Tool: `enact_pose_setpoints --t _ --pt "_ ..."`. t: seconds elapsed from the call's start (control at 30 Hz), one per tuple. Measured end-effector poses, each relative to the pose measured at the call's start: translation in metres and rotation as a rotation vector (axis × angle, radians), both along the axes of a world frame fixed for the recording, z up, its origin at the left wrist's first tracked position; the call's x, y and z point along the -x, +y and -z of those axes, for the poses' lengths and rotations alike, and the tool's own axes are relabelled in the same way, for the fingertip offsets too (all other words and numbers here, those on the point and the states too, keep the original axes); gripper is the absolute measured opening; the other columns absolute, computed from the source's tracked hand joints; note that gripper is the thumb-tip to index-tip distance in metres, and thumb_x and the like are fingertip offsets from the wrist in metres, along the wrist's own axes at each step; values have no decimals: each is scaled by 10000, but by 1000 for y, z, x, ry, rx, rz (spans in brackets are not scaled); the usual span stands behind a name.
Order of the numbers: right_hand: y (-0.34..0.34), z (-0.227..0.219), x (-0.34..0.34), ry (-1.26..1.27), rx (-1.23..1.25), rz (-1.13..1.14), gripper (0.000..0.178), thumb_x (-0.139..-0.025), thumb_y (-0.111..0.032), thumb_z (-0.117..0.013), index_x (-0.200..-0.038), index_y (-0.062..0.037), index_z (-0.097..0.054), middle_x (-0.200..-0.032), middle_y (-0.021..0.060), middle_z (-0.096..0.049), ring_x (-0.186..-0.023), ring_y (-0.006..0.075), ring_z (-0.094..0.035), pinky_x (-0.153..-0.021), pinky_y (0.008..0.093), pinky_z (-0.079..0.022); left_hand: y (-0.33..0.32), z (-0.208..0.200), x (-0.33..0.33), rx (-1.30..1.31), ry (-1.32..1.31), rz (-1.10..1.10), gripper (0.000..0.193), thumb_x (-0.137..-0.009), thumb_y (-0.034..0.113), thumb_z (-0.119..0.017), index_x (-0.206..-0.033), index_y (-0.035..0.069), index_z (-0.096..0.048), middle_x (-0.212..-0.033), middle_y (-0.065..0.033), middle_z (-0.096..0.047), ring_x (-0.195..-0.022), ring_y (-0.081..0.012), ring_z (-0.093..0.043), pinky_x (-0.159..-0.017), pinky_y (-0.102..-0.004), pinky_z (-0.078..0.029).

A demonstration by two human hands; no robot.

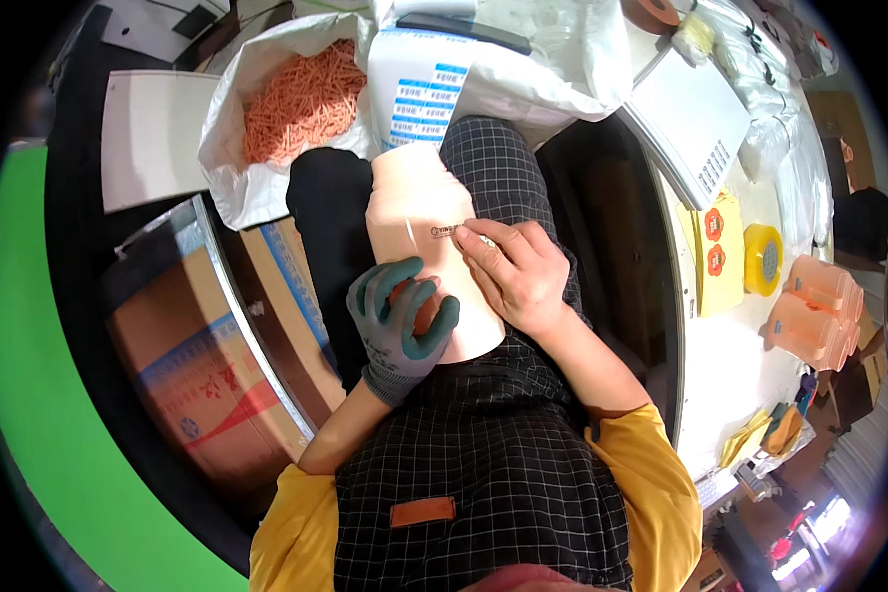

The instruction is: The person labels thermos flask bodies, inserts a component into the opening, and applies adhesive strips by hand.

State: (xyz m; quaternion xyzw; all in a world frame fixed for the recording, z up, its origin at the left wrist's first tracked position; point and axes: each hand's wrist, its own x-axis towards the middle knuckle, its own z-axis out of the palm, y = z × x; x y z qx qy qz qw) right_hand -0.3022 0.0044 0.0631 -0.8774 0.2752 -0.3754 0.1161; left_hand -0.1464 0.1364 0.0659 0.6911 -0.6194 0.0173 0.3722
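Across my lap lies a pale peach moulded piece (419, 202), smooth and narrower toward its far end, with small dark printing on its upper face. My left hand (400, 321) wears a grey and green glove with a bare fingertip showing. Its fingers curl over the near left part of the piece; what they hold, if anything, is hidden. My bare right hand (523, 271) rests on the right side of the piece. Its fingers are drawn together, with the tips pressed at the end of the dark printing. Whatever lies under those tips cannot be made out.
A white sack (222, 173) of pinkish-orange strips (301, 104) stands ahead on the left, beside a sheet of blue-printed labels (429, 99). Cardboard boxes (212, 395) are at left. The right-hand table (661, 286) bears a paper stack (686, 123), a yellow tape roll (763, 259) and peach moulded pieces (814, 316).
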Motion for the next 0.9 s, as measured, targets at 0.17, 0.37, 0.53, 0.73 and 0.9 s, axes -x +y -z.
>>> enact_pose_setpoints --t 0.17,0.37,0.53,0.73,0.9 --pt "3 3 -6 70 106 -20 451 -731 -145 -831 -1180 -181 -824 -1119 -3 -757 -773 150 -616 -629 262 -542 8 7 -5 48 78 9 396 -811 211 -845 -1148 140 -650 -1269 -69 -644 -1150 -292 -612 -958 -469 -487" --pt "-2 -3 -6 107 127 -81 453 -719 -140 -832 -1171 -176 -828 -1112 1 -758 -783 148 -621 -630 257 -538 13 9 -8 86 75 43 411 -820 187 -840 -1180 142 -647 -1275 -75 -645 -1151 -291 -612 -961 -464 -494" --pt "-2 5 -5 62 137 -79 466 -710 -135 -832 -1175 -164 -826 -1097 10 -760 -777 148 -628 -625 257 -534 17 13 -8 48 133 36 393 -841 206 -830 -1182 138 -648 -1279 -75 -649 -1155 -282 -613 -976 -459 -489" --pt "-1 5 -6 53 128 -71 476 -704 -129 -826 -1179 -167 -823 -1092 9 -759 -772 152 -635 -619 258 -533 15 14 -8 49 104 40 334 -903 267 -789 -1173 133 -643 -1304 -81 -646 -1179 -269 -606 -1010 -466 -483" --pt "-4 3 -3 62 111 -80 443 -726 -120 -831 -1167 -159 -823 -1082 16 -760 -771 162 -633 -618 264 -534 6 11 -8 133 -77 84 261 -936 219 -737 -1179 151 -672 -1388 -100 -634 -1295 -290 -559 -1083 -500 -463"
